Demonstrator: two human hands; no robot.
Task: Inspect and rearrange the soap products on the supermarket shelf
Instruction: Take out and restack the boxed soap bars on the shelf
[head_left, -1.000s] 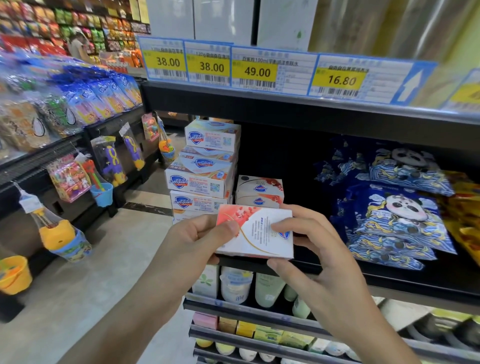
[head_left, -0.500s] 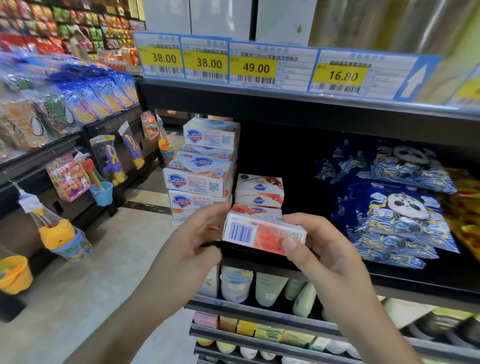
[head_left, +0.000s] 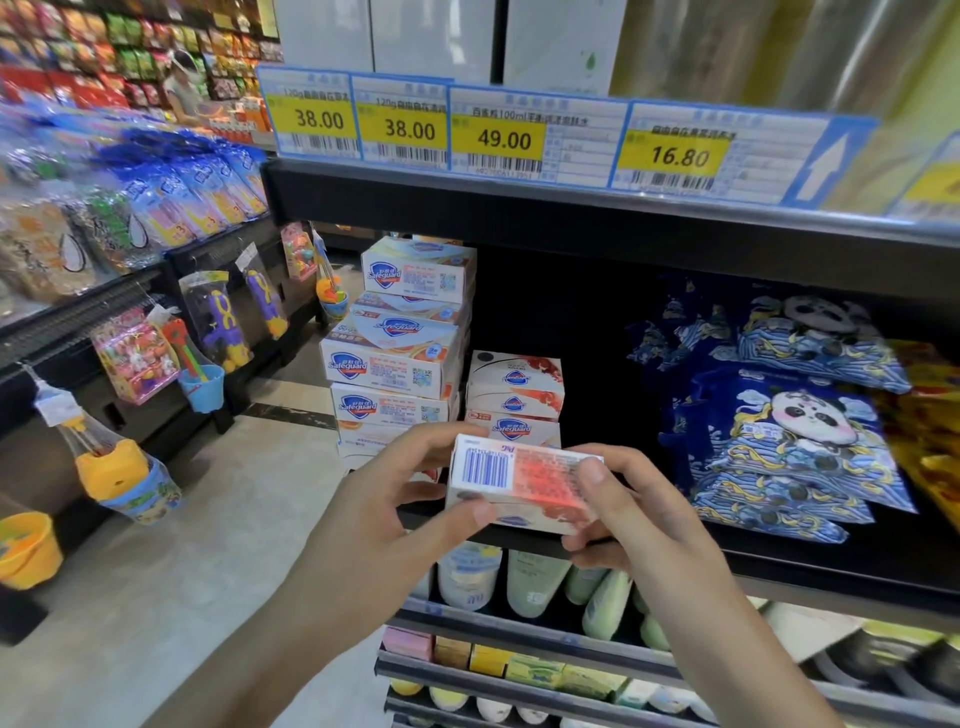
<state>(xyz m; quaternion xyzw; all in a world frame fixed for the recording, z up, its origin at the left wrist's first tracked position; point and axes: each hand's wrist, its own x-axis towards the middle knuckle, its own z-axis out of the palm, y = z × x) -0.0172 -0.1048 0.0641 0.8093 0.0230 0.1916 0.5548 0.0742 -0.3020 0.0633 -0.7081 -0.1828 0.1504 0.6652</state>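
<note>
I hold a white and red soap box (head_left: 519, 480) in front of the black shelf (head_left: 810, 566), its barcode side turned up towards me. My left hand (head_left: 384, 514) grips its left end, thumb on the near face. My right hand (head_left: 628, 514) pinches its right end, thumb on top. Behind the box stands a short stack of matching red and white soap boxes (head_left: 514, 395). To the left of that rises a taller stack of white Safeguard soap boxes (head_left: 400, 343), the upper ones lying askew.
Blue panda-print packs (head_left: 789, 415) fill the shelf's right side. Yellow price tags (head_left: 498, 137) line the shelf edge above. Tubes and small boxes (head_left: 519, 577) sit on lower shelves. Toy bags (head_left: 140, 358) hang along the aisle at left, with open floor (head_left: 182, 571) between.
Both hands have turned the box over: its printed back faced me a second ago, now the barcode side is up. It sits slightly lower and closer to me.
</note>
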